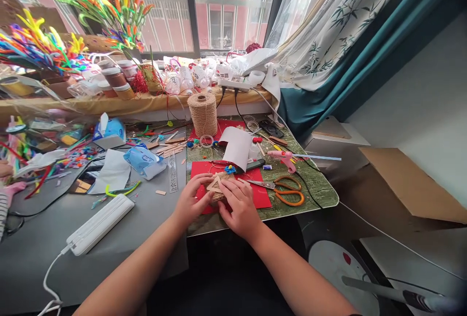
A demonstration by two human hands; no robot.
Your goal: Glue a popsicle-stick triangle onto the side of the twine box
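Between my two hands is a small twine-wrapped craft piece (219,195) with flat wooden strips forming a triangle on its top. My left hand (194,198) grips its left side, with the thumb at the near edge. On the opposite side my right hand (239,204) has its fingers over the top and the thumb below. A blue pipe-cleaner flower (230,169) shows just beyond the piece. Under the hands lies a red sheet (263,196). Orange-handled scissors (290,192) rest to the right, their blades pointing toward my right hand.
A pink glue gun (286,157) lies right of a curled white sheet (236,148). Behind stands a twine spool (203,115). Leftward are a clear ruler (172,172), tissue packs (145,162) and a white power strip (100,224). Another person's striped sleeve (3,211) shows at the left edge.
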